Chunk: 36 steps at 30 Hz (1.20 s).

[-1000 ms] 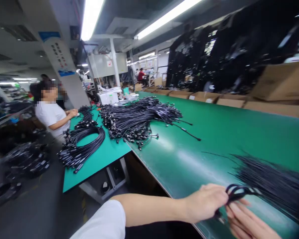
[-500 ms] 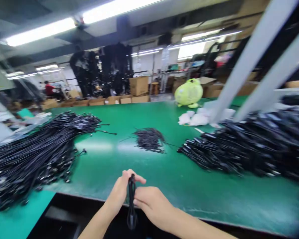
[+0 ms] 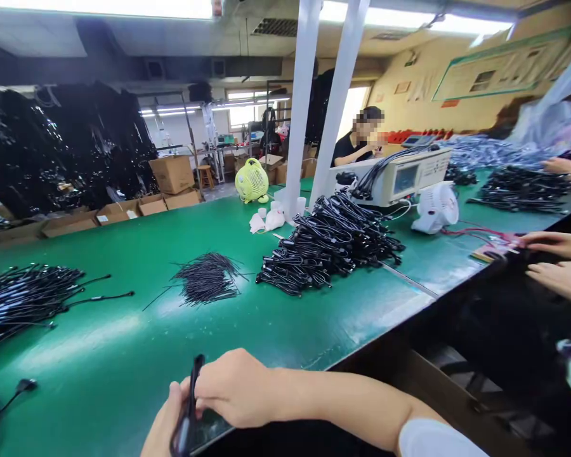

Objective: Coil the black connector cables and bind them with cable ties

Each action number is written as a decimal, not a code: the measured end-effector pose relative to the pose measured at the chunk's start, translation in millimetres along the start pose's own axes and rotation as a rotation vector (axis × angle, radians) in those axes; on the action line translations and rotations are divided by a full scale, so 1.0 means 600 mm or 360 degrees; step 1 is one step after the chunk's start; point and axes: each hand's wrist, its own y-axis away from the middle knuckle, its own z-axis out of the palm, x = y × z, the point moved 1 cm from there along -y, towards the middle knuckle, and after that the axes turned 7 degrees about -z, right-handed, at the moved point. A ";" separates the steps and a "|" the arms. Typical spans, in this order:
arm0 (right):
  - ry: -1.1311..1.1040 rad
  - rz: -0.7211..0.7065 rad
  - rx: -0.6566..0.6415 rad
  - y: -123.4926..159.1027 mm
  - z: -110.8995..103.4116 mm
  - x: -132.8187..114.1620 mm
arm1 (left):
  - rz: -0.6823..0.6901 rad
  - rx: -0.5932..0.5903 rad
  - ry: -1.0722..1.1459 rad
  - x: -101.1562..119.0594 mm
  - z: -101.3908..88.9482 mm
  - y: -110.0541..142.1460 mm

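A folded black cable [image 3: 186, 416] stands roughly upright between my hands at the table's front edge. My left hand [image 3: 164, 419] is closed around it from the left, partly cut off by the bottom of the view. From the right, my right hand [image 3: 235, 388] pinches the same bundle, its fingertips partly hidden behind the cable. Beyond the hands lies a pile of short, thin black ties [image 3: 208, 279]. To its right is a heap of bundled black cables [image 3: 333, 238]; at the left edge lie long loose black cables [image 3: 23, 295].
A lime-green fan [image 3: 252, 181] and white bags [image 3: 269, 221] are farther back, beside white posts [image 3: 299, 114]. At right stand a bench instrument [image 3: 404, 178] and a white fan [image 3: 436, 206]. A co-worker's hands [image 3: 559, 266] work at a small board; another person sits across the table.
The view has swung to the right, bringing the instrument and co-workers into sight. My hands still hold the cable and now appear lower and farther left.
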 end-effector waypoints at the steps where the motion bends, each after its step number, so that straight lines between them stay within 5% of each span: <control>1: -0.0222 0.0070 -0.0018 -0.001 0.004 0.005 | 0.0040 0.0092 0.0035 -0.002 -0.002 0.000; 4: -0.1144 0.0574 -0.0037 -0.006 0.015 0.024 | 0.0355 0.0229 -0.0227 -0.004 -0.001 0.004; 6: -0.1692 0.0921 -0.0086 -0.006 0.022 0.032 | 0.0500 0.0129 -0.0442 0.002 0.004 0.008; 10: -0.2037 0.1083 -0.0197 0.009 0.020 0.027 | 0.0309 -0.0009 -0.0434 0.021 0.013 0.003; 15: -0.1014 0.0620 -0.0083 0.030 -0.015 0.032 | 0.0171 0.0373 0.0177 0.016 -0.002 -0.033; 17: -0.0522 0.0372 0.0172 0.031 -0.028 0.038 | 0.0152 0.0443 0.0069 0.009 -0.008 -0.039; 20: 0.0254 -0.0024 0.0465 0.024 -0.027 0.036 | 0.0263 0.0408 -0.0609 0.004 -0.004 -0.033; 22: 0.0587 -0.0133 0.0222 0.016 -0.012 0.032 | 0.0528 0.0339 -0.1256 0.003 0.002 -0.023; 24: 0.0660 -0.0064 -0.0243 0.010 0.005 0.040 | 0.0910 0.0332 -0.1760 0.005 0.004 -0.018; 27: 0.0527 0.0139 -0.0678 0.021 0.002 0.073 | 0.1322 0.0355 -0.1994 0.007 -0.005 -0.027; 30: 0.0536 0.0430 -0.0537 0.063 -0.063 0.115 | 0.1333 0.0423 -0.1898 0.000 -0.022 -0.045; 36: 0.1626 0.1239 0.0734 0.200 -0.316 0.202 | 0.1100 0.0201 -0.1803 -0.057 -0.053 -0.075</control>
